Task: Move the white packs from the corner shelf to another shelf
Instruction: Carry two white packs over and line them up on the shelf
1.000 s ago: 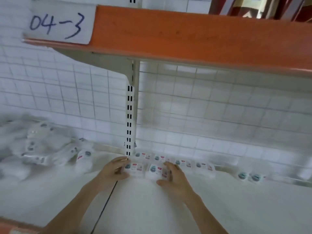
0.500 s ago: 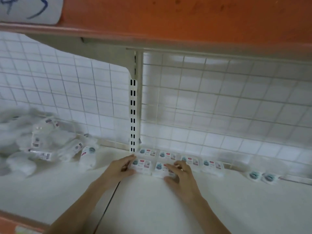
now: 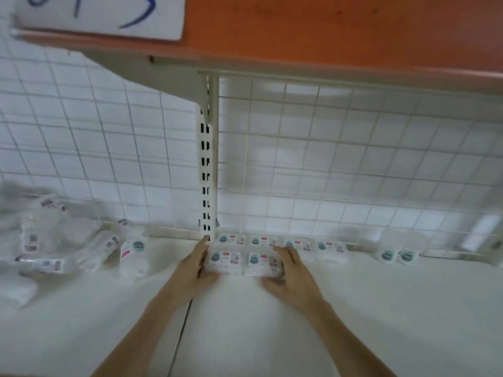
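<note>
Two white packs lie side by side in a front row on the white shelf (image 3: pixel 258 336), the left pack (image 3: pixel 226 261) and the right pack (image 3: pixel 261 262). My left hand (image 3: pixel 193 268) presses along the left pack's outer side, thumb at its front edge. My right hand (image 3: pixel 294 276) presses against the right pack's outer side, thumb low at the front. Behind them a back row of packs (image 3: pixel 296 244) lines the wire grid. A loose heap of white packs (image 3: pixel 68 248) sits on the adjoining shelf to the left.
A slotted white upright post (image 3: pixel 208 172) stands just behind my left fingertips. An orange shelf (image 3: pixel 326 31) with a handwritten paper label (image 3: pixel 100 14) hangs overhead. Two more packs (image 3: pixel 397 255) rest at the right by the wire grid (image 3: pixel 353 172).
My head has moved closer and lower. Both hands have stayed at the front pair of packs, and my right fingers have slid from the pack's top to its right side.
</note>
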Demonstrator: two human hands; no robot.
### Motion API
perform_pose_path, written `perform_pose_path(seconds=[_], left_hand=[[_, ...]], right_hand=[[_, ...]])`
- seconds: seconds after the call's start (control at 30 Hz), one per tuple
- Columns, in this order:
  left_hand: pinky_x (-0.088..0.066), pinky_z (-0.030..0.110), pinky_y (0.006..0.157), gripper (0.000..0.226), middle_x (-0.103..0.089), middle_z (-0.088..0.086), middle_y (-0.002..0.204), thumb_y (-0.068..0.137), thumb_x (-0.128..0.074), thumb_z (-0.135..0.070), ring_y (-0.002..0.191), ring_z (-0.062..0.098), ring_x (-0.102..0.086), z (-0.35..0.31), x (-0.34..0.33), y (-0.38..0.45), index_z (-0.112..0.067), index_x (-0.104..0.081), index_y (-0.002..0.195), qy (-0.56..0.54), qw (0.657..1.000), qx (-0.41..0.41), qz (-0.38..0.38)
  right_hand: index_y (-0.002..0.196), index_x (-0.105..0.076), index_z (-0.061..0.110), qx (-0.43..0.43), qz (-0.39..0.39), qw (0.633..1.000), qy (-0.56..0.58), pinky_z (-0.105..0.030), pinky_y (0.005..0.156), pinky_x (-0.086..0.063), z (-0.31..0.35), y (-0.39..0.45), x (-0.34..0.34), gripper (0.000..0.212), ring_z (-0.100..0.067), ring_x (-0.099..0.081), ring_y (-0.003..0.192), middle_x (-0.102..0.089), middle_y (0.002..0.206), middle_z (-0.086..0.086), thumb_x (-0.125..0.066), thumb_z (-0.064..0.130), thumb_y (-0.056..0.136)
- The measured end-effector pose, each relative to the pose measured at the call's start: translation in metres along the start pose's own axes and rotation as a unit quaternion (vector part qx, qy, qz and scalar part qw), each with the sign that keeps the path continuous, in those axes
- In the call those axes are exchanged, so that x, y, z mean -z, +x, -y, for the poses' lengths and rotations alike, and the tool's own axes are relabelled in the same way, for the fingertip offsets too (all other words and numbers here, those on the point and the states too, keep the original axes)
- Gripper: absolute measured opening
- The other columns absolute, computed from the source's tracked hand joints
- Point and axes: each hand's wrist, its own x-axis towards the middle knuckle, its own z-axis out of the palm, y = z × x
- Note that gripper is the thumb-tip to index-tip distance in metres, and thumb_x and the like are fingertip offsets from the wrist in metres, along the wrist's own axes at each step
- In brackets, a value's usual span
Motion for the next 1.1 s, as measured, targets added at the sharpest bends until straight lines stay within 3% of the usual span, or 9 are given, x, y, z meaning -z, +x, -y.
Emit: perform_pose_path(seconds=[0.07,0.13,0.23,0.33,0.5,0.63,0.7,0.87,1.1], left_hand=[[-0.045,0.039,0.1,0.083,-0.051,-0.012,0.128,0.061,-0.07,-0.047,0.117,0.013,-0.053,0.001,0.002,0.0,-0.055,-0.023,0.128,-0.003,1.0,-0.014,-0.01],[-0.039,0.036,0.102,0.086,-0.036,-0.005,0.136,0.066,-0.076,-0.045,0.122,0.015,-0.044,-0.01,0.001,-0.005,-0.056,-0.022,0.132,-0.014,0.998,-0.02,-0.05],[-0.039,0.032,0.097,0.071,-0.036,0.001,0.133,0.081,-0.068,-0.026,0.114,0.014,-0.045,-0.029,0.007,-0.015,-0.022,-0.031,0.141,0.035,0.991,-0.043,-0.123],[-0.045,0.039,0.093,0.058,-0.049,0.012,0.121,0.084,-0.056,-0.044,0.103,0.022,-0.053,-0.054,0.018,-0.03,-0.005,-0.049,0.126,0.147,0.974,-0.109,-0.131],[-0.039,0.025,0.092,0.052,-0.055,0.004,0.118,0.085,-0.041,-0.047,0.109,0.02,-0.054,-0.089,0.014,-0.081,-0.012,-0.055,0.121,0.255,0.951,-0.156,-0.076],[-0.053,0.031,0.074,0.045,-0.063,0.004,0.101,0.084,-0.037,-0.04,0.089,0.021,-0.064,-0.104,0.001,-0.146,-0.011,-0.063,0.107,0.303,0.927,-0.192,-0.111],[-0.055,0.029,0.067,0.038,-0.063,0.003,0.097,0.084,-0.039,-0.035,0.087,0.015,-0.059,-0.109,-0.009,-0.182,-0.012,-0.063,0.103,0.32,0.915,-0.202,-0.143],[-0.051,0.029,0.07,0.04,-0.063,0.005,0.103,0.091,-0.035,-0.04,0.095,0.014,-0.051,-0.105,-0.033,-0.281,-0.013,-0.062,0.104,0.343,0.912,-0.139,-0.178],[-0.055,0.03,0.064,0.037,-0.063,0.002,0.1,0.084,-0.04,-0.045,0.092,0.018,-0.056,-0.094,-0.033,-0.413,-0.02,-0.053,0.109,0.4,0.909,-0.021,-0.115]], right_hand=[[0.139,-0.033,0.023,-0.009,-0.002,1.0,-0.024,-0.03,0.096,-0.045,0.004,-0.002,0.001,0.075,-0.018,-0.049,0.119,-0.04,0.136,0.001,-0.066,0.046,0.076],[0.14,-0.031,0.022,-0.029,0.004,0.998,-0.054,-0.034,0.103,-0.038,0.009,-0.006,0.004,0.074,-0.019,-0.041,0.126,-0.038,0.14,0.0,-0.063,0.049,0.078],[0.136,-0.037,0.021,-0.048,-0.02,0.998,-0.036,-0.034,0.104,-0.033,0.02,-0.017,0.012,0.065,-0.02,-0.036,0.129,-0.04,0.139,0.001,-0.059,0.05,0.082],[0.125,-0.051,0.023,-0.052,-0.026,0.998,-0.006,-0.027,0.099,-0.032,0.03,-0.035,0.033,0.045,-0.017,-0.038,0.126,-0.049,0.132,0.007,-0.059,0.044,0.085],[0.127,-0.05,0.023,-0.011,-0.027,1.0,-0.001,-0.021,0.099,-0.032,0.047,-0.097,0.066,0.04,-0.012,-0.041,0.121,-0.052,0.129,0.008,-0.056,0.034,0.09],[0.122,-0.053,0.026,0.028,-0.031,0.999,0.001,-0.004,0.087,-0.029,0.05,-0.179,0.077,0.044,-0.005,-0.046,0.113,-0.054,0.118,0.019,-0.048,0.045,0.083],[0.12,-0.051,0.033,0.026,-0.018,0.999,0.019,-0.006,0.086,-0.034,0.051,-0.219,0.079,0.041,-0.002,-0.045,0.111,-0.048,0.112,0.028,-0.045,0.049,0.082],[0.115,-0.04,0.047,0.05,0.032,0.997,0.046,-0.019,0.091,-0.039,0.063,-0.304,0.068,0.03,-0.004,-0.046,0.112,-0.049,0.117,0.018,-0.053,0.037,0.089],[0.134,-0.036,0.033,0.09,0.144,0.985,0.008,-0.023,0.099,-0.035,0.097,-0.368,0.032,0.041,-0.009,-0.037,0.124,-0.04,0.135,0.014,-0.047,0.036,0.094]])
